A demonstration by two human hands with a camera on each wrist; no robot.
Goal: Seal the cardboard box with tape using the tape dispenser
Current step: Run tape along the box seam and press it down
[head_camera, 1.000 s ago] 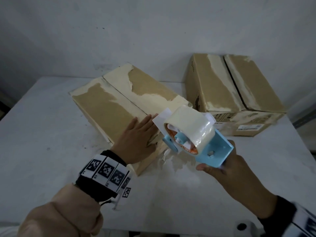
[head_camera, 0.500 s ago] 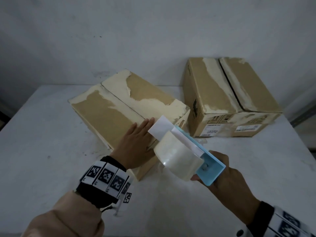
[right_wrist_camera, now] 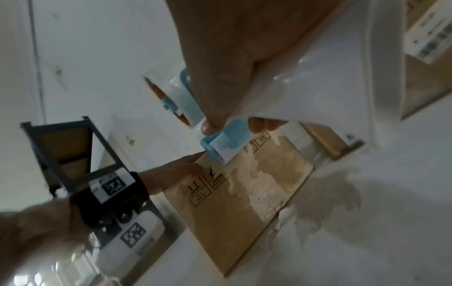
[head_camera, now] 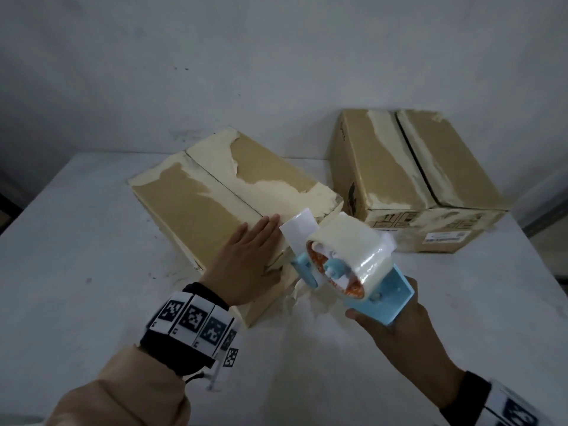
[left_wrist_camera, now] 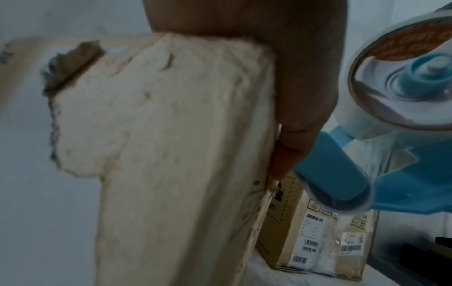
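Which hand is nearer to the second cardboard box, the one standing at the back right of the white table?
Right. The right hand grips the blue tape dispenser just before that box; the left hand lies flat on the nearer box.

The left hand (head_camera: 246,259) lies flat at frame centre, fingers (head_camera: 264,224) straight. The right hand (head_camera: 396,321), lower right, has fingers curled in a grip.
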